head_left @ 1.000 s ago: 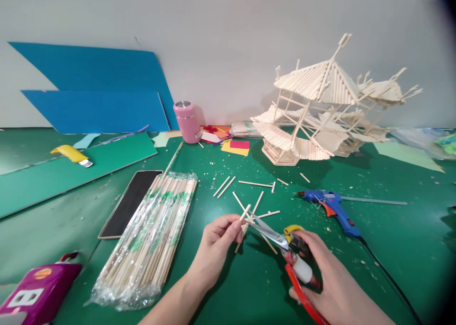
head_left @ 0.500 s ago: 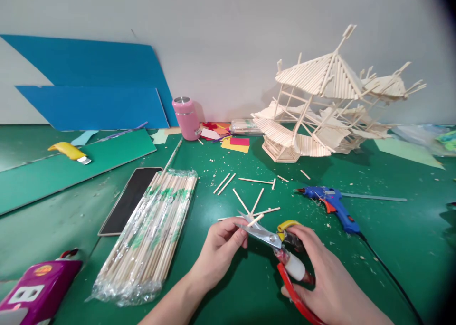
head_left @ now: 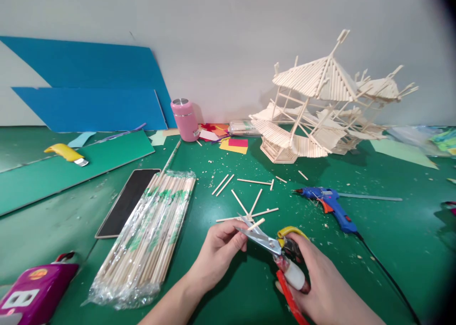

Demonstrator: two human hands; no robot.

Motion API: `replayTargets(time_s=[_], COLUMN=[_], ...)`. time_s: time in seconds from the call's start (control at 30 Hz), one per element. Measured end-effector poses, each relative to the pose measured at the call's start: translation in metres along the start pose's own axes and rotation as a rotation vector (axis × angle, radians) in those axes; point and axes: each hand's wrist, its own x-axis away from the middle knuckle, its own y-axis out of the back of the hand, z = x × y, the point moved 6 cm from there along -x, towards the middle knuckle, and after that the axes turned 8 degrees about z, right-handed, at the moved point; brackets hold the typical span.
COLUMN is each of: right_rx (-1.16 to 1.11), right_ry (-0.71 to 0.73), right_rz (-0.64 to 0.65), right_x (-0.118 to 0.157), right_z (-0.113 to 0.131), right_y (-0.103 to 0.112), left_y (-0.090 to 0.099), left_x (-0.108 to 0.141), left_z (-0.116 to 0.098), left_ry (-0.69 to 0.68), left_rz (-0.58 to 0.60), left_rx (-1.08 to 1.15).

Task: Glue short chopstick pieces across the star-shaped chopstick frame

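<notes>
My left hand [head_left: 223,251] pinches a short wooden stick [head_left: 257,224] between thumb and fingers. The stick lies between the parted blades of the scissors [head_left: 265,243]. Wrapped round the scissors' yellow and red handles is my right hand [head_left: 317,277]. Just beyond the blades, several thin sticks [head_left: 255,201] fan out on the green table [head_left: 213,296], their meeting point partly hidden by the blades. Two short sticks [head_left: 224,185] lie side by side farther back, near a longer stick [head_left: 253,181] with a small crosspiece at its right end.
A blue glue gun [head_left: 329,201] lies at right, its cord running forward. Behind stand a stick-built pavilion model [head_left: 317,111] and a pink flask [head_left: 185,120]. At left are bagged sticks [head_left: 146,239], a phone [head_left: 128,204], a yellow cutter [head_left: 66,152] and a purple power block [head_left: 35,291].
The view has shifted slightly, moving the background a little left. Both hands keep their holds; the scissors and the pinched stick stay almost in place.
</notes>
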Motion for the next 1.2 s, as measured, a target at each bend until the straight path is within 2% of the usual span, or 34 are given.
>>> replayTargets(time_s=[0.13, 0.3, 0.6, 0.83, 1.07, 1.2], right_rx=[-0.001, 0.003, -0.014, 0.037, 0.105, 0.115], right_ry=[0.02, -0.03, -0.05, -0.03, 0.013, -0.012], right_rz=[0.062, 0.134, 0.231, 0.221, 0.22, 0.263], right_x=[-0.001, -0.001, 0.001, 0.001, 0.002, 0.002], right_z=[0.003, 0.001, -0.001, -0.006, 0.001, 0.001], right_y=[0.0, -0.001, -0.002, -0.006, 0.004, 0.0], left_y=[-0.002, -0.004, -0.01, -0.013, -0.015, -0.015], left_x=[-0.001, -0.002, -0.001, 0.002, 0.008, 0.006], left_z=[-0.001, -0.001, -0.007, 0.001, 0.007, 0.007], left_ry=[0.019, 0.059, 0.094, 0.145, 0.244, 0.231], left_rz=[0.032, 0.061, 0.189, 0.255, 0.367, 0.339], left_rx=[0.016, 0.038, -0.017, 0.123, 0.249, 0.292])
